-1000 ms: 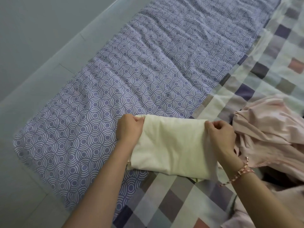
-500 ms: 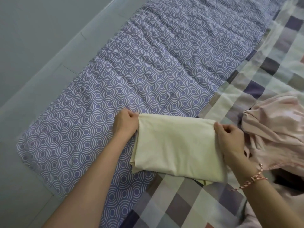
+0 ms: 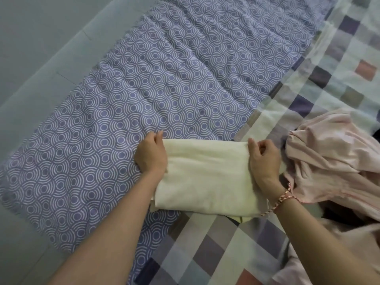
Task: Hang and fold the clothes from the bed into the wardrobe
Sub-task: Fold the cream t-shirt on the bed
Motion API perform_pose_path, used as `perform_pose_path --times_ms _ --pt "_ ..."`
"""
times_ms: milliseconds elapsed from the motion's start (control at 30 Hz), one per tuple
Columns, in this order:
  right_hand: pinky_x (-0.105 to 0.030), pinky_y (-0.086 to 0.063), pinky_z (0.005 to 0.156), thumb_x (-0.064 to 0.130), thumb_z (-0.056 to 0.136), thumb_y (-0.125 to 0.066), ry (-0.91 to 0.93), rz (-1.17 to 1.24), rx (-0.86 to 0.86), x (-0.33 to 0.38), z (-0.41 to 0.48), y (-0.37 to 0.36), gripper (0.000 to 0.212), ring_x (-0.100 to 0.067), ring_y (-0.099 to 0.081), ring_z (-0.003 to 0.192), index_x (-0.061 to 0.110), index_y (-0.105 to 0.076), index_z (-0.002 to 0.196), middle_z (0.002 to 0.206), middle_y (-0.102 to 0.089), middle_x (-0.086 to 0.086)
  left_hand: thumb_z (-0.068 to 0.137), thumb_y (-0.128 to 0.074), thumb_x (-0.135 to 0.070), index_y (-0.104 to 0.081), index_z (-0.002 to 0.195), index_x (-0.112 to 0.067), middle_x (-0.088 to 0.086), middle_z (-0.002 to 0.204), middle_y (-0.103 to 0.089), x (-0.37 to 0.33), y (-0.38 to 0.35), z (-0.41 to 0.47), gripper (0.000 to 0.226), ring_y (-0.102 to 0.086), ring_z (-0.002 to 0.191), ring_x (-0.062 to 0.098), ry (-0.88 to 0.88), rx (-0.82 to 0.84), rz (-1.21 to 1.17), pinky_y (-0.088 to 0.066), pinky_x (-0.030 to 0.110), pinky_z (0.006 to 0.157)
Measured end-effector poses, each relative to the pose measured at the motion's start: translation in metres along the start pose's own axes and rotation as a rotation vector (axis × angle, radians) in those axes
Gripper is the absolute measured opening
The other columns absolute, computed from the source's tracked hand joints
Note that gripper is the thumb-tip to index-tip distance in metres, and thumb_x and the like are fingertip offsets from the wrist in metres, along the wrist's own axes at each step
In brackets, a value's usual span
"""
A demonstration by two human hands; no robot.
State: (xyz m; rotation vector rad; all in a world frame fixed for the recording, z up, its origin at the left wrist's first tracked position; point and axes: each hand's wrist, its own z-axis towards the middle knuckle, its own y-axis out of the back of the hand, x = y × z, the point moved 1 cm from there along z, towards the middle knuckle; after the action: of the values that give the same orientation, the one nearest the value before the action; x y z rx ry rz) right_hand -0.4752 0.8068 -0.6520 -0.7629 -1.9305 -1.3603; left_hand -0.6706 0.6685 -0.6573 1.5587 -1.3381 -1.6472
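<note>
A cream folded garment [image 3: 207,177] lies on the bed, half on the purple circle-patterned cover [image 3: 164,83] and half on the checked sheet [image 3: 205,249]. My left hand [image 3: 151,156] grips its far left corner. My right hand [image 3: 264,161], with a pink cord bracelet at the wrist, pinches its far right corner. A crumpled pale pink garment [image 3: 329,161] lies just right of the cream one, touching my right wrist.
More pale pink cloth [image 3: 349,243] and something dark [image 3: 339,214] lie at the lower right. A grey floor [image 3: 30,48] runs along the bed's left side. The checked sheet stretches away to the upper right.
Both hands kept hold of the cream garment's far corners. Its far edge moved slightly toward me and the fold looks flatter. The camera view shifted a little.
</note>
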Motion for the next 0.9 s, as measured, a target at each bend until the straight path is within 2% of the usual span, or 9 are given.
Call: perform_pose_path --times_ms 100,167,267,333,500,600,667,767,900 --pt "-0.011 -0.033 0.054 0.022 0.096 -0.048 -0.077 0.088 0.045 -0.015 -0.024 0.023 0.025 -0.012 -0.044 0.066 0.011 -0.055 0.075 0.07 -0.052 0.004 0.097 -0.046 -0.027 -0.056 0.091 -0.007 0.018 0.1 -0.058 0.009 0.014 -0.009 0.023 -0.053 0.092 0.035 -0.067 -0.057 -0.015 -0.034 0.036 0.07" --pt "-0.021 -0.041 0.068 0.015 0.096 -0.047 -0.114 0.148 0.095 -0.035 -0.045 0.042 0.027 -0.017 -0.05 0.071 0.015 -0.057 0.07 0.075 -0.057 -0.003 0.091 -0.051 -0.025 -0.061 0.103 -0.005 0.018 0.106 -0.058 0.001 0.024 -0.039 0.025 -0.053 0.098 0.036 -0.391 -0.142 -0.01 -0.036 0.04 0.083" --pt "-0.037 -0.049 0.077 -0.002 0.091 -0.05 -0.196 0.234 0.222 -0.055 -0.071 0.055 0.027 -0.022 -0.06 0.082 0.017 -0.065 0.079 0.087 -0.066 -0.007 0.08 -0.05 -0.046 -0.056 0.117 -0.009 0.016 0.119 -0.061 -0.018 0.007 -0.114 0.053 -0.05 0.115 0.032 -0.99 0.095 -0.018 -0.03 0.041 0.099" --pt "-0.029 -0.053 0.078 -0.015 0.084 -0.048 -0.176 0.271 0.257 -0.06 -0.081 0.057 0.041 -0.016 -0.064 0.088 0.021 -0.068 0.085 0.092 -0.068 -0.007 0.074 -0.047 -0.06 -0.043 0.132 -0.014 0.015 0.137 -0.049 -0.022 -0.015 -0.15 0.074 -0.035 0.131 0.028 -1.141 0.258 0.171 -0.022 0.046 0.106" --pt "-0.019 -0.046 0.086 -0.012 0.08 -0.062 0.033 0.126 0.192 -0.061 -0.087 0.06 0.061 -0.01 -0.057 0.093 0.048 -0.068 0.092 0.099 -0.056 0.005 0.074 -0.045 -0.045 -0.036 0.138 -0.013 0.021 0.143 -0.039 -0.028 -0.041 -0.154 0.072 -0.032 0.135 0.034 -1.093 0.313 0.335 -0.023 0.053 0.105" --pt "-0.026 -0.041 0.096 -0.001 0.076 -0.071 0.061 -0.065 0.151 -0.067 -0.09 0.06 0.054 -0.017 -0.051 0.11 0.021 -0.056 0.122 0.114 -0.051 0.002 0.082 -0.043 -0.028 -0.042 0.134 -0.019 0.016 0.138 -0.047 -0.02 -0.04 -0.149 0.052 -0.042 0.13 0.033 -1.122 0.353 0.062 -0.024 0.047 0.107" --pt "-0.02 -0.044 0.094 0.008 0.076 -0.075 -0.067 0.045 0.203 -0.069 -0.091 0.061 0.057 -0.012 -0.052 0.109 0.015 -0.051 0.127 0.117 -0.053 0.004 0.092 -0.042 -0.023 -0.046 0.133 -0.025 -0.001 0.136 -0.049 -0.024 -0.021 -0.143 0.041 -0.042 0.13 0.014 -0.845 0.432 -0.328 -0.025 0.024 0.11" --pt "-0.012 -0.048 0.07 0.021 0.081 -0.071 -0.265 0.34 0.221 -0.061 -0.088 0.06 0.033 -0.006 -0.057 0.084 0.015 -0.057 0.111 0.095 -0.06 0.004 0.097 -0.046 -0.018 -0.059 0.111 -0.025 -0.017 0.107 -0.061 -0.04 0.004 -0.135 0.021 -0.055 0.101 -0.012 -0.314 0.502 -0.753 -0.035 0.0 0.084" --pt "-0.024 -0.043 0.067 0.017 0.083 -0.063 0.006 0.118 0.058 -0.056 -0.093 0.05 0.012 -0.015 -0.057 0.069 0.013 -0.069 0.093 0.075 -0.063 0.002 0.096 -0.048 -0.024 -0.058 0.113 -0.022 -0.014 0.11 -0.062 -0.048 0.013 -0.139 0.02 -0.054 0.102 -0.015 -0.322 0.475 -0.8 -0.037 0.002 0.086"
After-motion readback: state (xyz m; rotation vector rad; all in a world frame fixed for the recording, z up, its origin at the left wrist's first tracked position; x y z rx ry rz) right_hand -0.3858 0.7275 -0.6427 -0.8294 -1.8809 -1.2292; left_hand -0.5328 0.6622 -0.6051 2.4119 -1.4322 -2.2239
